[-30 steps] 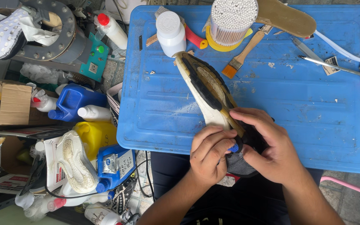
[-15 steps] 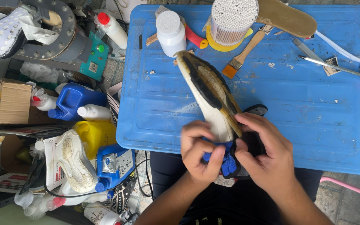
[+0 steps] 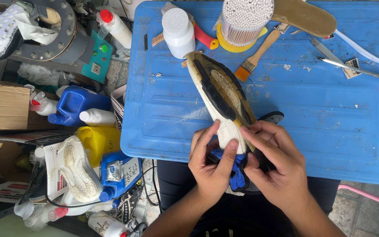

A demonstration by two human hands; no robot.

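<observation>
A sneaker (image 3: 220, 94) lies sole-up on the blue plastic table (image 3: 312, 105), its cream, black and tan outsole pointing away from me. Its blue and black heel sits at the table's near edge. My left hand (image 3: 211, 164) grips the heel from the left, thumb and fingers pressed on the white sole edge. My right hand (image 3: 277, 164) clasps the heel from the right, fingers curled over the sole.
On the table's far side stand a white bottle (image 3: 178, 33), a tub of cotton swabs (image 3: 244, 22), a paintbrush (image 3: 255, 57), an insole (image 3: 305, 17) and a thin tool (image 3: 352, 68). Left on the floor are blue (image 3: 73, 103) and yellow (image 3: 97, 140) jugs, a white shoe (image 3: 77, 169) and boxes.
Both hands have shifted on the heel, from cupping it to pinching the sole edge with the fingers. The shoe has slid slightly away from me.
</observation>
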